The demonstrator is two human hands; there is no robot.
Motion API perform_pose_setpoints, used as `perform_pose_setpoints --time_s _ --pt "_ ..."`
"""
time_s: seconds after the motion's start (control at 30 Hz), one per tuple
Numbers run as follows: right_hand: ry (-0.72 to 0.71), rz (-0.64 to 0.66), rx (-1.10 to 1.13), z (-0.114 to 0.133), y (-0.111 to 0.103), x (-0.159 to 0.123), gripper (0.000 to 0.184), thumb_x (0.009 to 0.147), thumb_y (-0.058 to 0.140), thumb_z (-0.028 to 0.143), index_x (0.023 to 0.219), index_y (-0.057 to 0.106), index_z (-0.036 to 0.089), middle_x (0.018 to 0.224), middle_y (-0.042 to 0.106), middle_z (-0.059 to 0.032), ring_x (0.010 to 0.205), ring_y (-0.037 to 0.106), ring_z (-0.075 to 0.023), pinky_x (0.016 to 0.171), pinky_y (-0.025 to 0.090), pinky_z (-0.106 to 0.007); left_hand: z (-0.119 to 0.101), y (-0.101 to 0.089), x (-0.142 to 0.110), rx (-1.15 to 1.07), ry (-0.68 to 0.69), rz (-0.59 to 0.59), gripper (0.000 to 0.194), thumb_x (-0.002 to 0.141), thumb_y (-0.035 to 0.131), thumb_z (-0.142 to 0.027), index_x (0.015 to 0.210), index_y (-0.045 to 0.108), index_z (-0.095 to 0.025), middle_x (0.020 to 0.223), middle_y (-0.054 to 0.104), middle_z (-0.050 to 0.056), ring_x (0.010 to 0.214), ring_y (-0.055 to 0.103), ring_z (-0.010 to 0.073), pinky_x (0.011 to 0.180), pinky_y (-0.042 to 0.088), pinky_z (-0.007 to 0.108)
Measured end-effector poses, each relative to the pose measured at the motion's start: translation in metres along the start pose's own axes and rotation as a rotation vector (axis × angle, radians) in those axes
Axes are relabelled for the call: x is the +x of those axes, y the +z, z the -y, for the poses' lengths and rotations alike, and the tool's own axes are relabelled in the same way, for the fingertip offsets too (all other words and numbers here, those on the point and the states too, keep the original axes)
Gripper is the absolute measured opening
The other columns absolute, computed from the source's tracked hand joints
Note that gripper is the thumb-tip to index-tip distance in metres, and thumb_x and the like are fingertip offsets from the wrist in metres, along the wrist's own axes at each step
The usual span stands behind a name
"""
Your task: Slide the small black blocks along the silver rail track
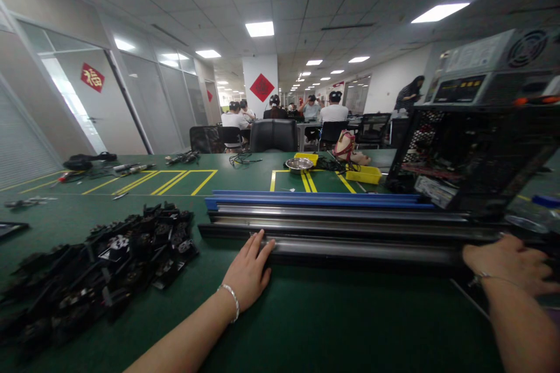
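My hands are well apart: the left hand (247,274) sits at 7 o'clock, fingers spread over the left end of the nearest dark rail (359,250), laid on it rather than wrapped round it; the right hand (510,265) is at 4 o'clock, by the far end, blurred enough that I cannot tell whether it grips anything. The dark rails lie side by side across the table (332,315), from 8 round to 4 o'clock, with a blue rail (315,200) beyond them. I judge them stiff and hard to break, awkward more for length than weight, and the glossy faces probably slippery, so I would hold one near both ends, fingers over an edge. The green tabletop looks smooth, marked with yellow lines; a heap of black parts (144,256) covers it at 8 o'clock, an open computer case (476,163) stands at 3, and a metal bowl (299,164) is beyond the rails. The room runs back as an office, ceiling panels lit, seated people (335,112) around 12 o'clock.
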State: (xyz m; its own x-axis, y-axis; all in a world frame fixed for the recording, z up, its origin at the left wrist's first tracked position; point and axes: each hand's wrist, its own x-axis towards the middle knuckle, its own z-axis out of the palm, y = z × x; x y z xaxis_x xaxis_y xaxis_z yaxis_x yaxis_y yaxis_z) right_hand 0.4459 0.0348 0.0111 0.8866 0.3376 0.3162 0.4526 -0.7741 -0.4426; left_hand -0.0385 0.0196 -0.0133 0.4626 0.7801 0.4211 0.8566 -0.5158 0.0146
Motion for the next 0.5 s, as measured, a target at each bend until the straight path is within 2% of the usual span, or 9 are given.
perform_pose_setpoints --time_s 0.23,0.5 --pt "0.015 0.057 -0.042 0.004 -0.006 -0.001 0.067 0.072 0.030 0.051 0.125 0.037 0.010 0.122 0.034 -0.0262 0.113 0.033 -0.0399 0.092 0.021 -0.054 0.000 0.000 0.000 0.003 0.001 0.005 0.059 0.075 0.049 -0.017 0.130 0.030 -0.021 0.141 0.021 0.010 0.127 0.021 0.0271 0.101 0.027 0.043" --pt "-0.024 0.096 -0.064 -0.002 0.003 0.011 0.070 0.070 0.032 0.054 0.124 0.038 0.011 0.118 0.040 -0.0283 0.110 0.035 -0.0424 0.091 0.016 -0.058 0.000 0.000 0.001 -0.006 -0.001 0.001 0.059 0.074 0.050 -0.016 0.130 0.030 -0.022 0.142 0.020 0.009 0.127 0.021 0.0270 0.101 0.028 0.043"
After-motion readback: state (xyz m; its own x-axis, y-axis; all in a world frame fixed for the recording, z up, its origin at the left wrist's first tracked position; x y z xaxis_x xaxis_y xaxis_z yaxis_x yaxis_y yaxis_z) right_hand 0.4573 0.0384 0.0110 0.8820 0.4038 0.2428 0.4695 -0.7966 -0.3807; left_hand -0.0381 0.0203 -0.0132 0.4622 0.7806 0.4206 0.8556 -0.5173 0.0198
